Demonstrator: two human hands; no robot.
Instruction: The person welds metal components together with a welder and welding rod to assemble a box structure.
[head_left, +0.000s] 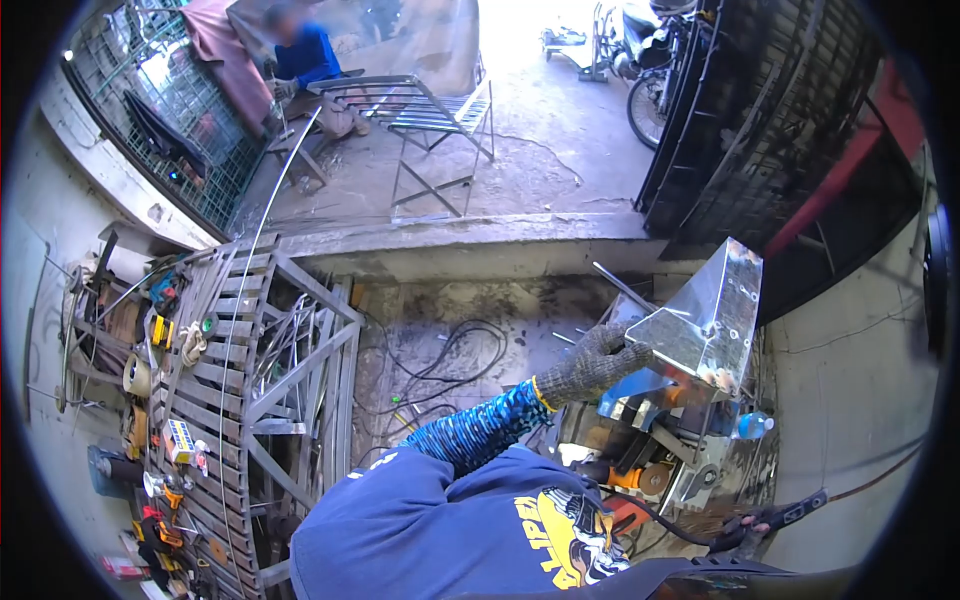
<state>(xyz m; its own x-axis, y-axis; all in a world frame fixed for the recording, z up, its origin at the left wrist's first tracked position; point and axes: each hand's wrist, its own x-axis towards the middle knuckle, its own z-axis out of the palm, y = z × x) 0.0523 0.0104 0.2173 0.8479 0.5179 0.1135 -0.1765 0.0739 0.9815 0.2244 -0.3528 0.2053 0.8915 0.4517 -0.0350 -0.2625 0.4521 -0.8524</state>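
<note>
My left hand (590,365), in a dark knitted glove below a blue patterned sleeve, is closed on the near edge of a shiny folded sheet-metal piece (700,315). The piece is wedge-shaped, with several round holes in one face, and is tilted up over the cluttered work spot. Down at the lower right, my right hand (742,532) is dark and partly shadowed, its fingers curled at a slim black handle-like piece (802,508). A brown rod or cord (880,468) runs on from that piece toward the wall. An angle grinder (640,478) with an orange body lies between the hands.
A slatted metal rack (235,400) with tools and bars fills the left side. Black cable (455,350) loops across the floor. A plastic bottle (752,426) stands by the right wall. Beyond the step, a person in blue (315,55) sits near a metal frame (430,110); a motorcycle (645,60) is parked.
</note>
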